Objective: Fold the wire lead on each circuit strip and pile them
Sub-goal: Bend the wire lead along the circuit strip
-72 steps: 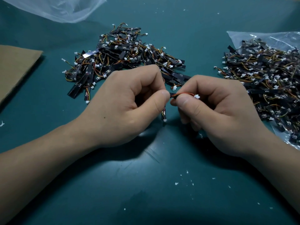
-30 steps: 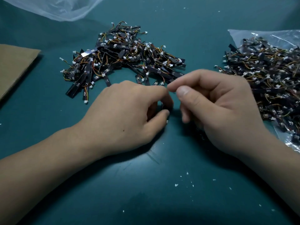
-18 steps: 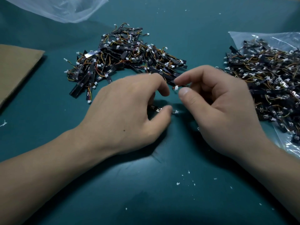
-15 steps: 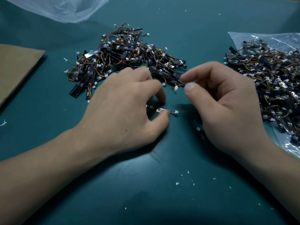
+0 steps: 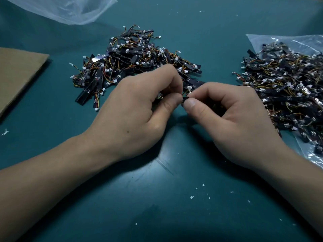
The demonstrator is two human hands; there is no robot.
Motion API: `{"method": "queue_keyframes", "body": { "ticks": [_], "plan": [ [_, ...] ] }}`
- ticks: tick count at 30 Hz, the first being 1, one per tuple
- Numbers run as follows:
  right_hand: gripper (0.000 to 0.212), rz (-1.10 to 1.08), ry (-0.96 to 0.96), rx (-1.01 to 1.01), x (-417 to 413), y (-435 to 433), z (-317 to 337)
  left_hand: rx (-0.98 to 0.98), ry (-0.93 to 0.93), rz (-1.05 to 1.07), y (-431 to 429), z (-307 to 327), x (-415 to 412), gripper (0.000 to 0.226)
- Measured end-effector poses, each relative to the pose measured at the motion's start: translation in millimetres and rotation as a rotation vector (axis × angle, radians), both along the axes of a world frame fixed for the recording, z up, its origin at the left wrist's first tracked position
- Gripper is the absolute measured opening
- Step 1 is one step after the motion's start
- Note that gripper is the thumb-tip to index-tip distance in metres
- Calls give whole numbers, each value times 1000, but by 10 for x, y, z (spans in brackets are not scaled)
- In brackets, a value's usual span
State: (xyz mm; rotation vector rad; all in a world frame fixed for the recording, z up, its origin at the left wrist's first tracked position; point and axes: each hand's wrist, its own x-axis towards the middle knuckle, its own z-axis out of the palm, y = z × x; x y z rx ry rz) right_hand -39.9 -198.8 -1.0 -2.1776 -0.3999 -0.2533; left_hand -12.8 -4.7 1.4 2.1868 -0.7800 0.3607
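Note:
A small black circuit strip (image 5: 185,98) with an orange wire lead and a white connector (image 5: 189,88) is held between both hands, just above the green mat. My left hand (image 5: 139,109) pinches its left end between thumb and forefinger. My right hand (image 5: 230,117) pinches its right end the same way. Most of the strip is hidden by the fingertips. A pile of black strips with folded leads (image 5: 132,63) lies just beyond my left hand. A second heap of strips (image 5: 286,84) lies on a plastic bag to the right of my right hand.
The green mat (image 5: 157,198) carries small white flecks near its front. A brown cardboard sheet (image 5: 15,74) lies at the left edge. A crumpled clear plastic bag (image 5: 66,9) sits at the back left. The clear bag (image 5: 288,42) under the right heap reaches the right edge.
Half a second ago a strip lay on the mat under my left hand and my right hand held nothing. Now both hands pinch a strip between them, slightly raised.

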Motion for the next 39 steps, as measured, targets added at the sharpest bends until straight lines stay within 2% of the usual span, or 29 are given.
{"method": "queue_keyframes", "body": {
  "ticks": [6,12,18,22,26,30,33,35,39],
  "plan": [
    [17,37,35,-17,-18,-8,14,-77,100,-26,11,11,15,9],
    [35,-5,21,-35,-40,18,20,-42,111,-84,8,29,-6,8],
    [20,7,-16,-38,-32,25,17,-40,165,-108,17,28,-16,10],
    [18,50,-13,-33,-34,3,36,-81,184,-83,9,25,-31,9],
    [16,103,-27,-113,-29,-5,29,-29,146,-29,-6,14,-11,10],
    [14,108,-54,-115,-26,-9,23,-96,221,-53,-5,-3,2,5],
    [14,97,-53,-72,-27,-8,18,-233,315,-95,3,1,20,9],
    [17,77,-24,15,-21,-9,16,-290,290,-102,12,16,24,10],
    [22,48,10,168,-14,-15,33,-246,231,-66,18,34,19,20]
  ]
}}
